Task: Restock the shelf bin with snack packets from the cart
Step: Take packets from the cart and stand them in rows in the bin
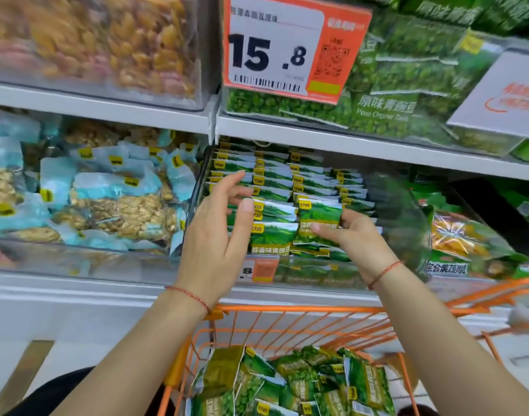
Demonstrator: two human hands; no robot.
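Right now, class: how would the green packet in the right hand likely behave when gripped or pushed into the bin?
The packet is probably light: the right hand holds it by fingertips alone. Its film looks glossy, so perhaps slippery. The crinkled edges suggest it flexes; packets in the bin stand only in packed rows.

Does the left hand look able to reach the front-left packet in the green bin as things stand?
Probably yes. The left hand is open right beside that front-left packet, nothing lies between them, and the right hand grips a packet further right.
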